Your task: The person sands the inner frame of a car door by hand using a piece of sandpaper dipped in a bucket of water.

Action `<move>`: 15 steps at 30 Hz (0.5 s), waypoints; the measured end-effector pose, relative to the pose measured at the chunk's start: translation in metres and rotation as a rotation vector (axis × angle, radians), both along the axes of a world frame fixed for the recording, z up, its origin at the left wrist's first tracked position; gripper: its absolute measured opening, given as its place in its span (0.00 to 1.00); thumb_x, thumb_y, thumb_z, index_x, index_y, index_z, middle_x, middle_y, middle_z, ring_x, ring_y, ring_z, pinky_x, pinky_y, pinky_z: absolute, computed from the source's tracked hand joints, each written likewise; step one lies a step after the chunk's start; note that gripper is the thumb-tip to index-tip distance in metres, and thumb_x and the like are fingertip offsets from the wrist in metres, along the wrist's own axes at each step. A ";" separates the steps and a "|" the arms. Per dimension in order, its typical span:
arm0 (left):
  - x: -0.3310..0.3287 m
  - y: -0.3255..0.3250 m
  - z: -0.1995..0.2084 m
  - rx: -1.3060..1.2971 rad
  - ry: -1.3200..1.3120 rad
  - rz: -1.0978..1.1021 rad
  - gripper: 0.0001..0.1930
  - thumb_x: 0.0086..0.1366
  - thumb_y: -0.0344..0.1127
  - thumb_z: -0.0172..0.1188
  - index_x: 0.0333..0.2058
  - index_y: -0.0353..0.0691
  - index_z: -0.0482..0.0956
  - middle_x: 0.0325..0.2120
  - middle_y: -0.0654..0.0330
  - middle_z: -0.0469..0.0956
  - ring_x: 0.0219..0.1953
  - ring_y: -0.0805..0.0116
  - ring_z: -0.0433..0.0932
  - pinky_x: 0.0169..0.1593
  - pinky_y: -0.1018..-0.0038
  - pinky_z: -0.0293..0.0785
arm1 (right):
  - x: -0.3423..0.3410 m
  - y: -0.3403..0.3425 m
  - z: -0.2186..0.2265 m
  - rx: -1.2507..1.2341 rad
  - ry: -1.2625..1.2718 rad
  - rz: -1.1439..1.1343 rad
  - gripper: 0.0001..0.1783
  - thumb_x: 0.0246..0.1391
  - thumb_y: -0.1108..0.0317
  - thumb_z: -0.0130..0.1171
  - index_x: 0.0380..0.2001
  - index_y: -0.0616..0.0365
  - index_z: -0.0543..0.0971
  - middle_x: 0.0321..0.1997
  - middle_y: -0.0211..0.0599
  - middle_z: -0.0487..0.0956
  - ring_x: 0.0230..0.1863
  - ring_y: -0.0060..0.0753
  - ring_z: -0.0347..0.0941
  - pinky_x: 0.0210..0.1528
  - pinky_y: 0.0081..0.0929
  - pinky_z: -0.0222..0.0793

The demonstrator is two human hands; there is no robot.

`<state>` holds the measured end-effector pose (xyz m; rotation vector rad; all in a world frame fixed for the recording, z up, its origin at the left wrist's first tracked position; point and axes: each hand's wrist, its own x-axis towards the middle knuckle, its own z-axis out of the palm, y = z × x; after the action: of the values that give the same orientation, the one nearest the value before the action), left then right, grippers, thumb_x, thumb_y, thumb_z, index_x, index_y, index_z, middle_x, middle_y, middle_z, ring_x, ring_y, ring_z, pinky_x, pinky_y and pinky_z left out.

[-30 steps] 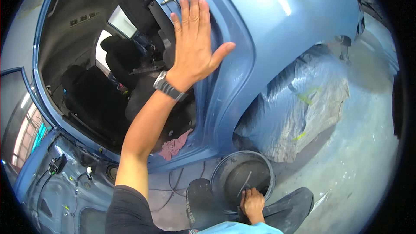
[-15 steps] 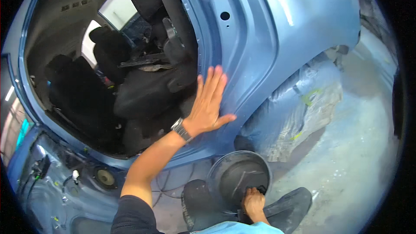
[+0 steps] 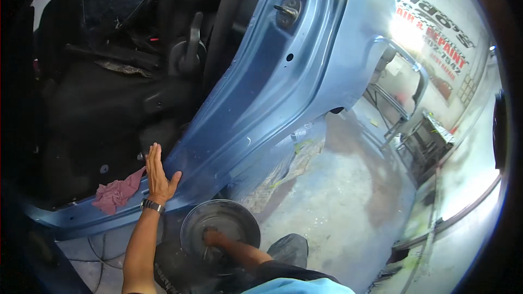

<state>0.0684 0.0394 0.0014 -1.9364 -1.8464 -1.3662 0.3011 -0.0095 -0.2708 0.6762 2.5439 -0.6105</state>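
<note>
My left hand (image 3: 159, 179) lies open on the blue car body (image 3: 218, 147), at the lower corner of the door opening. Its fingers are stretched out and pressed flat, the thumb apart, and a metal-banded watch (image 3: 152, 205) is on the wrist. Beside it, a crumpled pink cloth (image 3: 116, 193) rests on the door sill. My right hand (image 3: 211, 236) reaches down inside a dark round bucket (image 3: 244, 219) on the floor. Its fingers are blurred and partly hidden there, so whether they hold anything does not show.
Dark seats (image 3: 103, 103) fill the car's interior beyond the opening. A metal door striker (image 3: 287, 12) juts from the pillar. Crinkled masking sheet (image 3: 283, 169) hangs over the wheel area. At the right stand a metal frame (image 3: 395, 109) and a wall with a banner (image 3: 436, 38).
My view has swung right and the pink cloth has come into it. My right hand has gone from the bucket's near rim deeper inside. My left hand is now lower, by the sill.
</note>
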 end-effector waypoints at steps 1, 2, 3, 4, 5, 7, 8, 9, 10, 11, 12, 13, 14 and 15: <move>-0.009 -0.006 -0.001 0.025 0.023 0.024 0.54 0.67 0.69 0.55 0.75 0.31 0.51 0.75 0.40 0.54 0.78 0.42 0.49 0.78 0.47 0.39 | -0.009 -0.008 -0.005 -0.022 -0.007 0.074 0.20 0.59 0.57 0.59 0.48 0.60 0.83 0.50 0.57 0.81 0.57 0.54 0.79 0.62 0.52 0.72; -0.021 -0.011 0.002 0.035 0.036 0.035 0.53 0.67 0.68 0.56 0.75 0.31 0.51 0.74 0.40 0.54 0.77 0.42 0.50 0.78 0.46 0.40 | -0.022 -0.015 -0.003 -0.035 -0.008 0.120 0.20 0.59 0.58 0.59 0.48 0.61 0.82 0.50 0.58 0.81 0.57 0.54 0.79 0.62 0.51 0.72; -0.030 -0.014 0.005 0.046 0.046 0.043 0.52 0.68 0.67 0.56 0.74 0.31 0.52 0.74 0.40 0.55 0.77 0.41 0.51 0.78 0.46 0.42 | -0.029 -0.018 0.001 -0.039 -0.008 0.144 0.20 0.59 0.59 0.59 0.48 0.62 0.82 0.51 0.58 0.81 0.57 0.54 0.79 0.62 0.50 0.72; -0.025 -0.017 0.004 0.042 0.052 0.024 0.51 0.68 0.66 0.56 0.74 0.31 0.53 0.74 0.40 0.55 0.76 0.41 0.52 0.77 0.46 0.43 | -0.024 -0.024 -0.003 -0.056 -0.008 0.141 0.21 0.58 0.60 0.58 0.49 0.63 0.82 0.52 0.58 0.81 0.57 0.54 0.79 0.62 0.50 0.72; -0.021 -0.014 0.008 0.068 0.040 0.002 0.48 0.68 0.63 0.58 0.74 0.32 0.55 0.73 0.40 0.57 0.75 0.39 0.53 0.77 0.45 0.46 | -0.019 -0.025 -0.005 -0.068 0.000 0.142 0.21 0.58 0.61 0.58 0.49 0.63 0.82 0.52 0.59 0.81 0.57 0.55 0.79 0.62 0.49 0.72; -0.029 -0.015 0.012 0.053 0.044 0.035 0.47 0.68 0.61 0.59 0.74 0.34 0.55 0.72 0.40 0.57 0.75 0.38 0.54 0.76 0.45 0.47 | -0.025 -0.027 0.001 -0.083 0.017 0.155 0.21 0.58 0.63 0.58 0.50 0.65 0.81 0.54 0.59 0.80 0.57 0.55 0.79 0.62 0.48 0.72; -0.031 -0.018 0.012 0.046 0.046 0.051 0.47 0.68 0.61 0.59 0.74 0.34 0.55 0.72 0.40 0.58 0.75 0.38 0.54 0.76 0.45 0.47 | -0.019 -0.030 0.006 -0.094 0.027 0.148 0.21 0.57 0.64 0.57 0.50 0.66 0.81 0.55 0.60 0.80 0.57 0.55 0.78 0.62 0.47 0.72; -0.010 -0.009 0.002 0.041 0.007 -0.007 0.47 0.68 0.60 0.59 0.74 0.35 0.55 0.72 0.39 0.58 0.75 0.38 0.54 0.76 0.45 0.48 | 0.014 -0.033 0.003 -0.109 0.027 0.082 0.22 0.57 0.64 0.57 0.51 0.67 0.80 0.55 0.60 0.80 0.57 0.55 0.78 0.62 0.46 0.72; -0.009 -0.007 -0.001 0.041 0.003 -0.017 0.47 0.68 0.60 0.59 0.74 0.35 0.55 0.72 0.39 0.58 0.74 0.37 0.54 0.75 0.44 0.48 | 0.024 -0.028 0.009 -0.118 0.087 0.039 0.22 0.57 0.65 0.57 0.51 0.68 0.80 0.56 0.60 0.80 0.58 0.55 0.78 0.62 0.46 0.72; -0.006 -0.006 -0.002 0.040 -0.007 -0.030 0.47 0.68 0.60 0.59 0.74 0.35 0.55 0.72 0.39 0.58 0.74 0.37 0.54 0.75 0.44 0.48 | 0.038 -0.022 0.018 -0.133 0.162 -0.025 0.22 0.57 0.66 0.57 0.52 0.69 0.80 0.57 0.61 0.79 0.58 0.55 0.78 0.62 0.45 0.72; -0.014 -0.010 0.000 0.047 -0.007 -0.018 0.46 0.68 0.60 0.60 0.74 0.35 0.56 0.72 0.39 0.58 0.74 0.37 0.55 0.75 0.44 0.49 | 0.046 -0.008 0.042 -0.169 0.278 -0.145 0.22 0.57 0.67 0.57 0.52 0.70 0.79 0.57 0.61 0.79 0.58 0.55 0.78 0.62 0.44 0.72; -0.013 -0.009 0.001 0.054 -0.009 -0.026 0.46 0.68 0.60 0.60 0.74 0.35 0.56 0.72 0.39 0.58 0.74 0.37 0.55 0.74 0.44 0.49 | 0.067 0.007 0.068 -0.275 0.426 -0.397 0.23 0.57 0.68 0.56 0.53 0.69 0.79 0.58 0.60 0.79 0.59 0.55 0.78 0.63 0.44 0.71; -0.020 -0.011 0.000 0.054 0.006 -0.009 0.46 0.68 0.60 0.60 0.73 0.35 0.56 0.72 0.39 0.58 0.74 0.37 0.55 0.74 0.44 0.50 | 0.081 0.019 0.106 -0.266 0.643 -0.395 0.23 0.59 0.69 0.55 0.56 0.68 0.78 0.59 0.58 0.79 0.60 0.55 0.77 0.64 0.45 0.70; -0.033 -0.016 -0.001 0.051 0.028 0.018 0.45 0.68 0.60 0.60 0.73 0.35 0.57 0.72 0.39 0.58 0.74 0.37 0.55 0.74 0.44 0.50 | 0.075 0.023 0.166 -0.187 0.675 -0.522 0.23 0.61 0.71 0.52 0.58 0.67 0.77 0.60 0.56 0.79 0.61 0.54 0.77 0.66 0.46 0.69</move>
<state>0.0351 0.0233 0.0008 -1.9004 -1.7942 -1.3595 0.3760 0.0138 -0.1047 1.2468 2.8345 -1.4416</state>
